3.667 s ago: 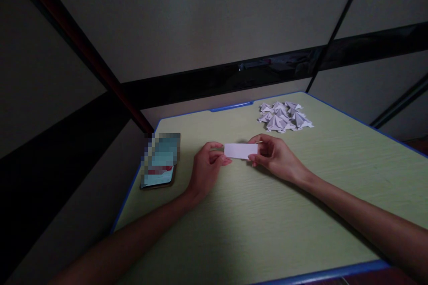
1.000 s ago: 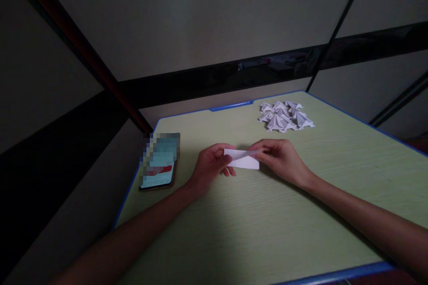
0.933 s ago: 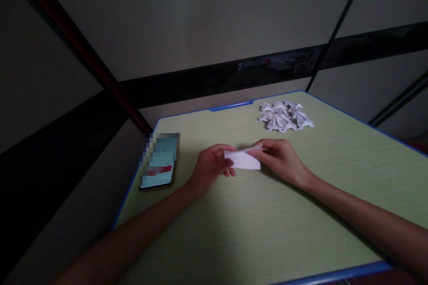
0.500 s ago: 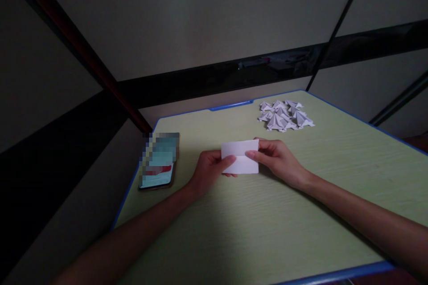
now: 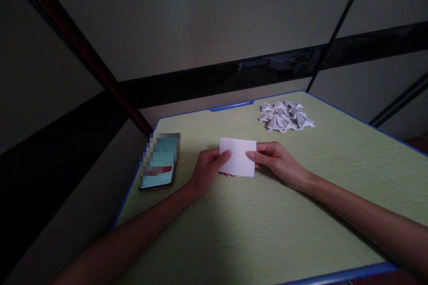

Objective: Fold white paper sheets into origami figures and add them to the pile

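Observation:
A small white sheet of paper [image 5: 238, 156] is held flat and unfolded just above the green table [image 5: 261, 213], near its middle. My left hand [image 5: 207, 171] pinches the sheet's left edge, thumb on top. At the right edge my right hand [image 5: 276, 161] pinches it between thumb and fingers. A faint crease runs across the sheet.
A heap of several folded white paper figures [image 5: 285, 116] lies at the far right of the table. A phone [image 5: 159, 161] with a lit screen lies at the left edge. The table has a blue rim [image 5: 230, 106]; dark bars and a wall stand behind.
The paper was a narrow folded strip; both hands have opened it out into a wider rectangle. The hands stayed in about the same spot.

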A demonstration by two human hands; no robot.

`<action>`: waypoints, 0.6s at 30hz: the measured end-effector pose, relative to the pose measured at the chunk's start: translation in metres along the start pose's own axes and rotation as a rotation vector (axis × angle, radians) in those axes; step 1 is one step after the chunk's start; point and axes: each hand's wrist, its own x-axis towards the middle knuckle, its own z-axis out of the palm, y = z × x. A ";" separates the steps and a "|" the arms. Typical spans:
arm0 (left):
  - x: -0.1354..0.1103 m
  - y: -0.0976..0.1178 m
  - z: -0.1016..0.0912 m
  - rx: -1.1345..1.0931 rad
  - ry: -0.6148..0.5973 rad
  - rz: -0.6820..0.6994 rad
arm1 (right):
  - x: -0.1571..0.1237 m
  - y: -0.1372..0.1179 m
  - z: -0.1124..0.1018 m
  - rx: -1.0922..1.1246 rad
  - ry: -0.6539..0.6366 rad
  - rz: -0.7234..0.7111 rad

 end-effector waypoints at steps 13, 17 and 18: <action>-0.006 0.004 0.005 0.214 -0.011 -0.037 | -0.001 -0.002 -0.001 -0.073 0.020 0.111; -0.008 0.003 0.005 0.296 0.019 0.038 | 0.001 0.001 -0.002 0.056 0.013 0.116; -0.009 0.003 0.004 0.330 0.021 0.083 | 0.001 0.002 -0.002 0.111 0.015 0.113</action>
